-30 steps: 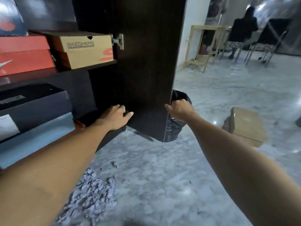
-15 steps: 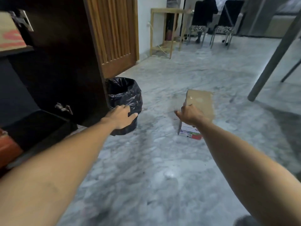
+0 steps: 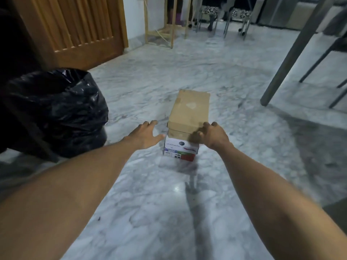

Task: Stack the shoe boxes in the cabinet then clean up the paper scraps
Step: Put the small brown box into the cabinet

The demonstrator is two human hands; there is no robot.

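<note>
A brown cardboard shoe box point(image 3: 190, 107) lies on the marble floor in the middle of the head view, its white labelled end facing me. My right hand point(image 3: 213, 136) grips the box's near right corner, fingers curled over the lid edge and thumb on the front face. Just left of the box's near left corner, my left hand point(image 3: 148, 135) hovers with fingers spread, holding nothing; its thumb is close to the box. The cabinet shelves and the paper scraps are out of view.
A bin lined with a black plastic bag point(image 3: 56, 109) stands at the left, beside the dark cabinet door point(image 3: 11, 53). A slatted wooden door point(image 3: 75, 30) is behind it. A grey table leg point(image 3: 293, 53) slants at the right; chairs and a wooden stand point(image 3: 169, 19) are far back.
My view has swung from the cabinet to the floor. Both hands left the cabinet door and reached toward the shoe box; my right hand has taken hold of its corner.
</note>
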